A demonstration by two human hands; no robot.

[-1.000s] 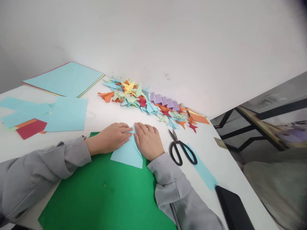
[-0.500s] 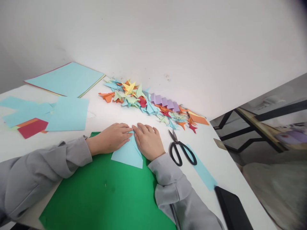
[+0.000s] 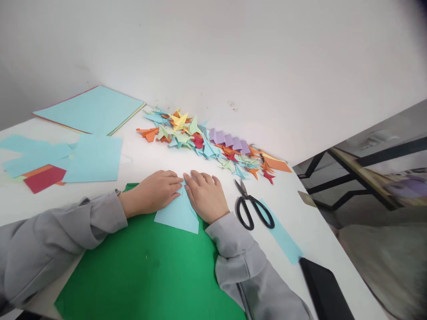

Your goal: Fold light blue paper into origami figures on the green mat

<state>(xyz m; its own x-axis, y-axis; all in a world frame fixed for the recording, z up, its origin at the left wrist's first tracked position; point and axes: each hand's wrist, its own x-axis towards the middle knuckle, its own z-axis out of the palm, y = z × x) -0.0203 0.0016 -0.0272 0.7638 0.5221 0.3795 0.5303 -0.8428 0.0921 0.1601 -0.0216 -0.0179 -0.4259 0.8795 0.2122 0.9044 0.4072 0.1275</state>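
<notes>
A light blue sheet of paper, folded to a point at its far end, lies on a green mat. My left hand rests over its left side, the fingers together and pressed onto the pointed end. From the other side, my right hand has its curled fingers on the right folded edge, close to the left fingertips. Both hands pin the paper down, and its tip is partly hidden beneath the fingers.
Black-handled scissors lie right of my right hand, beside a blue paper strip and a black device. Small folded paper planes are piled along the wall. Blue sheets and a red piece lie left.
Almost nothing differs. Both hands stay on the folded paper, with only a very slight shift of the fingers and of the view.
</notes>
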